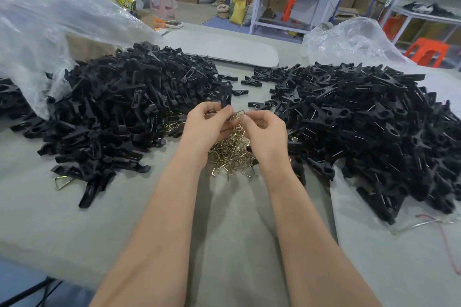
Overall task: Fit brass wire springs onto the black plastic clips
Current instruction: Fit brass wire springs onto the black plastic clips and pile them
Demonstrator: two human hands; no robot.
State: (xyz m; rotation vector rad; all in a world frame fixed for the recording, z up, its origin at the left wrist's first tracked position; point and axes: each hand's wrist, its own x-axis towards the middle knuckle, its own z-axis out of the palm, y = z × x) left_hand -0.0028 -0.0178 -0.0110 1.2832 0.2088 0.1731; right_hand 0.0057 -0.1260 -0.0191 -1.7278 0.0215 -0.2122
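Observation:
My left hand (207, 123) holds a black plastic clip (225, 96) upright above the middle of the table. My right hand (265, 132) pinches a brass wire spring (239, 114) right at the clip's lower end, fingertips of both hands nearly meeting. Below the hands lies a heap of loose brass springs (230, 154). A big pile of black clip parts (119, 112) lies to the left. Another pile of black clips (369, 129), many with wire showing, lies to the right.
The grey cloth table (232, 219) carries a clear plastic bag (50, 22) at the far left and another clear bag (349, 40) at the back right. One stray spring (62, 182) lies at the left pile's front. Shelves, cartons and stools stand behind.

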